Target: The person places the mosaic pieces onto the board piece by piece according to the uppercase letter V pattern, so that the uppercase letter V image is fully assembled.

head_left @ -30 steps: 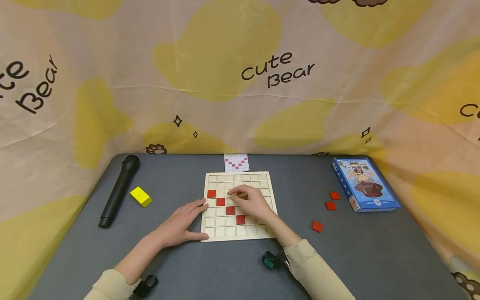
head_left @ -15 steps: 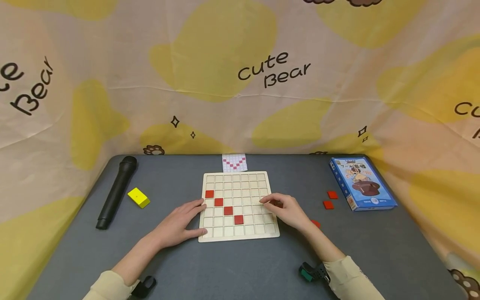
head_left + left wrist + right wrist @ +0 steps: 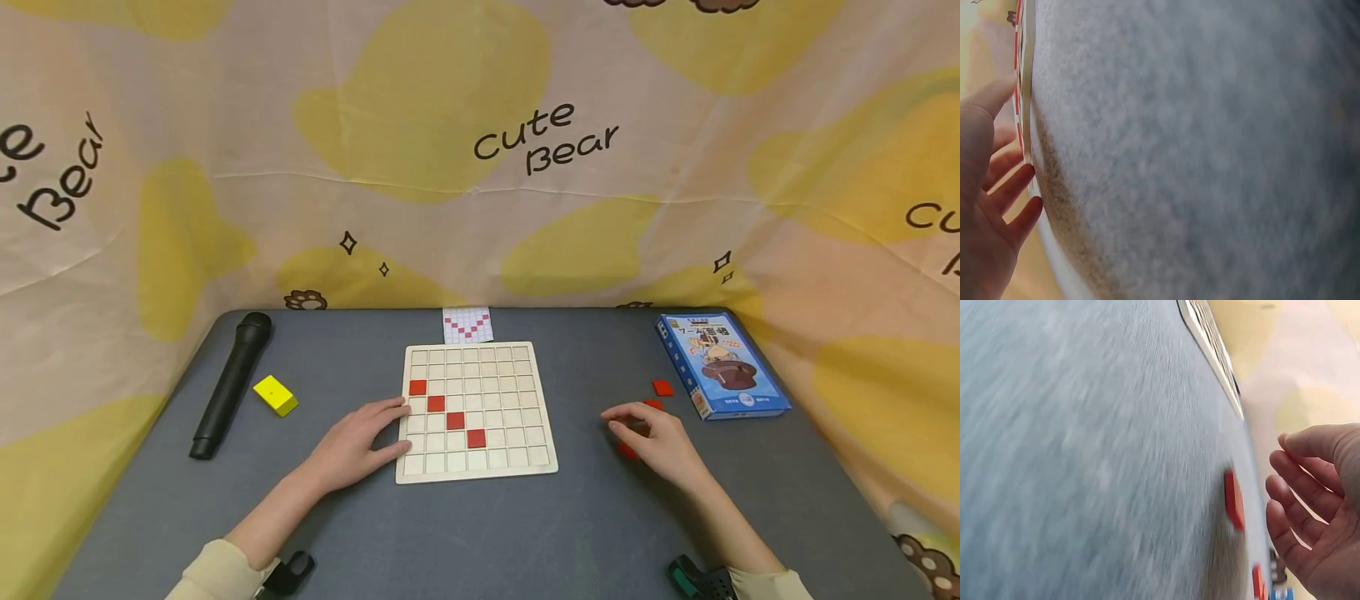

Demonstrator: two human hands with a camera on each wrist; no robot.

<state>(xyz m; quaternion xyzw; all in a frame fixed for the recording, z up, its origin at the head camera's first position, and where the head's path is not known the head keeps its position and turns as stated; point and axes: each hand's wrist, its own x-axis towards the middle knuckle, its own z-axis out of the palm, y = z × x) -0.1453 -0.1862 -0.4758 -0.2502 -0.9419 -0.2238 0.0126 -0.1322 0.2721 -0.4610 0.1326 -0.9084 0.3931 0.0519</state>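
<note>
A pale gridded board (image 3: pixel 517 379) lies on the grey table, with several red square tiles (image 3: pixel 456 421) stepping diagonally down across its cells. At its left edge, my left hand (image 3: pixel 351 448) touches the rim with extended fingers and thumb; the left wrist view shows these fingertips along the board's side (image 3: pixel 1028 94). My right hand (image 3: pixel 663 443) hovers right of the board over loose red tiles, fingers loosely bent and nothing between them. One loose tile (image 3: pixel 628 451) shows partly below the thumb, another (image 3: pixel 654 405) just behind the fingers. In the right wrist view a red tile (image 3: pixel 1235 501) lies beside the fingers.
Behind the board is a small pattern card (image 3: pixel 468 325) with a pink V of squares. A third loose tile (image 3: pixel 663 387) lies near a blue box (image 3: pixel 723 367) at right. At left are a black microphone (image 3: pixel 231 385) and a yellow block (image 3: pixel 276 396).
My right hand has moved right, from over the board to above the loose red tiles. My left thumb has slid up the board's left edge, closer to the fingers.
</note>
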